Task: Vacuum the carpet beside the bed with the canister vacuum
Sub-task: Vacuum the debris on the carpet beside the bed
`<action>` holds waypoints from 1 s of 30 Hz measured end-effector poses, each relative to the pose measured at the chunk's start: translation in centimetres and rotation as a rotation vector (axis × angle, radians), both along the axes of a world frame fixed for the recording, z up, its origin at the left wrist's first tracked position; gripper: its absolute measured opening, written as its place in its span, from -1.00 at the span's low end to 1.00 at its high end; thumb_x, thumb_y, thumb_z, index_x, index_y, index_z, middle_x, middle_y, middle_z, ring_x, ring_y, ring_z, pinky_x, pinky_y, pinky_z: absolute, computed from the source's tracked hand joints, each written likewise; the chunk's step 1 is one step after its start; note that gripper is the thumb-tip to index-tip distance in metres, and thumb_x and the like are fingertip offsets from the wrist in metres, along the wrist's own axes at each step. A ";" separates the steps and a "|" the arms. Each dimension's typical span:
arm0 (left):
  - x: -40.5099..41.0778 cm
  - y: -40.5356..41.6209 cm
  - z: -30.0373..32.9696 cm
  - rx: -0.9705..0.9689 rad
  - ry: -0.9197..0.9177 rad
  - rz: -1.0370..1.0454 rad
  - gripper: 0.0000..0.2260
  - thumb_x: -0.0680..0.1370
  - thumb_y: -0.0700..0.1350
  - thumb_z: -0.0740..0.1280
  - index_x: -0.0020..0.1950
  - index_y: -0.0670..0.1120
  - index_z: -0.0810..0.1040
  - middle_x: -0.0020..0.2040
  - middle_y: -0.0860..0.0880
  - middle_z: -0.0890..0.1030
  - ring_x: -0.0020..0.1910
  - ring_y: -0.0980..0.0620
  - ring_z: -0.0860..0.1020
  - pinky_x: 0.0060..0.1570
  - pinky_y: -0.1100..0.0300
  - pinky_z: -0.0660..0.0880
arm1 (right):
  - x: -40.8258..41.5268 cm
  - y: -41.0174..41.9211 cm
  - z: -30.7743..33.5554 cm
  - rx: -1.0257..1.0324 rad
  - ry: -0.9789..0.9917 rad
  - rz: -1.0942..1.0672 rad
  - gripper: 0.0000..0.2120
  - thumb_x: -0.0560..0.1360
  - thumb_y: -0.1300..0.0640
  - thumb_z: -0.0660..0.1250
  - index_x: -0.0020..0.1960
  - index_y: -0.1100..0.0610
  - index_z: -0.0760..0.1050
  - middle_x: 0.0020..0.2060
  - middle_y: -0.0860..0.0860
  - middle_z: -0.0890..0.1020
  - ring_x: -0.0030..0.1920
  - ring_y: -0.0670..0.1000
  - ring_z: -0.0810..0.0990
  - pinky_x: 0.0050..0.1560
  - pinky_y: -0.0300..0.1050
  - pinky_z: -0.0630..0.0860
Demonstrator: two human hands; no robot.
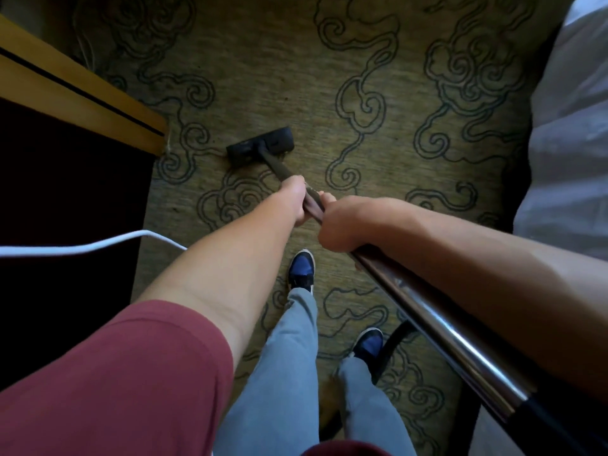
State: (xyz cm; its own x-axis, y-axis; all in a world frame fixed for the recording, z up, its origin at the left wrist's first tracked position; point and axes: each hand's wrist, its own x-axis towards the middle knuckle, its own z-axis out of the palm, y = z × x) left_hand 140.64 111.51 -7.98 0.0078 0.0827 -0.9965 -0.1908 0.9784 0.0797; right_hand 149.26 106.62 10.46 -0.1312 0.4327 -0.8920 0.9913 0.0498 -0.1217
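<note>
Olive carpet (388,153) with dark swirling cloud outlines fills the floor between a wooden cabinet and the bed, seen from above through a wide lens that bends the edges.

Nearest the camera, a dark red sleeve (108,383) covers the upper left arm, and grey trousers (283,373) run down to two blue-and-black shoes (301,269) standing on the carpet, the left one set further forward. A white cable (98,245) crosses from the left edge and disappears behind the left forearm; where it ends cannot be seen.

From the lower right corner a shiny metal wand (437,327) rises diagonally toward the middle. Its near end joins a black section that is cut off by the frame, so the canister itself is out of sight. A dark curved piece, probably the hose (393,343), shows under the wand beside the right shoe, mostly hidden.

Higher up the wand, the right hand (342,225) is wrapped around it, its grip closed with the fingers curled underneath out of view. Just beyond, the left hand (296,200) has its grip closed on the same wand, nearly touching the right hand.

Past the hands the wand darkens and meets the black floor head (261,147), which lies flat on the carpet, slightly angled, near the cabinet corner.

At left, the cabinet (79,93) shows a yellow wood top and a dark front lost in shadow. At right, the bed (569,143) shows only as white bedding, cropped by the frame.
</note>
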 end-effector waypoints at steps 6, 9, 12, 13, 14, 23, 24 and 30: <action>2.0 -6.8 0.6 -0.027 0.017 -0.020 -0.78 0.62 -0.01 0.20 -0.12 -0.14 0.36 -0.31 -0.06 0.48 -0.31 0.00 0.54 -0.34 0.26 0.42 | 2.0 -6.6 -0.1 -0.025 0.005 0.036 -0.27 0.57 0.15 0.11 0.55 0.13 -0.28 0.48 0.16 0.21 0.33 0.17 0.39 0.23 -0.06 0.36; 3.1 -10.2 0.7 -0.061 0.006 0.016 -0.76 0.61 0.02 0.22 -0.11 -0.14 0.39 -0.41 -0.02 0.48 -0.25 0.02 0.57 -0.31 0.33 0.44 | 3.1 -9.7 -0.1 -0.025 -0.004 0.048 -0.27 0.57 0.14 0.12 0.55 0.12 -0.29 0.47 0.14 0.24 0.32 0.17 0.39 0.22 -0.05 0.36; 4.4 -13.0 0.9 -0.066 -0.017 0.070 -0.76 0.62 0.00 0.23 -0.11 -0.16 0.40 -0.59 -0.03 0.50 -0.58 0.02 0.54 -0.54 0.34 0.44 | 4.3 -12.5 -0.2 -0.021 -0.031 0.027 -0.25 0.54 0.13 0.15 0.56 0.13 -0.24 0.42 0.14 0.31 0.30 0.15 0.42 0.19 -0.05 0.38; 4.9 -13.8 1.0 -0.064 -0.032 0.097 -0.76 0.62 -0.01 0.23 -0.11 -0.17 0.40 -0.60 -0.05 0.51 -0.62 0.01 0.52 -0.56 0.30 0.46 | 4.7 -13.4 -0.4 -0.020 -0.052 0.023 -0.23 0.52 0.13 0.17 0.57 0.13 -0.24 0.39 0.14 0.36 0.27 0.14 0.45 0.15 -0.04 0.41; 5.6 -14.7 1.1 -0.066 -0.054 0.120 -0.75 0.63 -0.01 0.23 -0.10 -0.18 0.40 -0.57 -0.08 0.54 -0.61 -0.01 0.53 -0.56 0.24 0.49 | 5.4 -14.3 -0.4 -0.016 -0.072 0.014 -0.20 0.49 0.13 0.18 0.57 0.12 -0.23 0.32 0.13 0.42 0.22 0.14 0.48 0.09 -0.03 0.43; 13.9 -21.2 2.3 -0.074 -0.121 -0.003 -0.76 0.63 -0.02 0.20 -0.05 -0.20 0.43 -0.24 -0.17 0.55 -0.39 -0.04 0.55 -0.41 0.23 0.47 | 12.4 -20.8 1.2 -0.044 -0.182 -0.067 -0.17 0.47 0.11 0.17 0.57 0.09 -0.26 0.31 0.12 0.45 0.26 0.16 0.47 0.17 0.00 0.43; 14.6 -21.7 2.3 -0.076 -0.119 -0.021 -0.75 0.63 -0.02 0.20 -0.07 -0.20 0.43 -0.27 -0.16 0.55 -0.40 -0.03 0.54 -0.39 0.24 0.45 | 12.9 -21.3 1.3 -0.055 -0.185 -0.085 -0.17 0.47 0.11 0.17 0.57 0.09 -0.26 0.32 0.12 0.45 0.27 0.16 0.46 0.18 0.01 0.42; 17.7 -24.8 3.1 -0.091 -0.113 -0.145 -0.76 0.64 -0.05 0.15 -0.09 -0.21 0.41 -0.25 -0.18 0.54 -0.36 -0.08 0.55 -0.41 0.17 0.51 | 15.9 -24.6 1.4 -0.169 -0.162 -0.200 -0.20 0.51 0.07 0.16 0.57 0.10 -0.27 0.39 0.15 0.38 0.33 0.17 0.40 0.27 0.01 0.36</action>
State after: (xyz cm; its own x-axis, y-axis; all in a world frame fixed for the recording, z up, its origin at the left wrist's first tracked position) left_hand 158.29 86.68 -4.87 0.1252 -0.0179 -0.9920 -0.0502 0.9984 -0.0243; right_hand 165.18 81.99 11.87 0.0914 0.2794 -0.9558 0.9866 -0.1560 0.0488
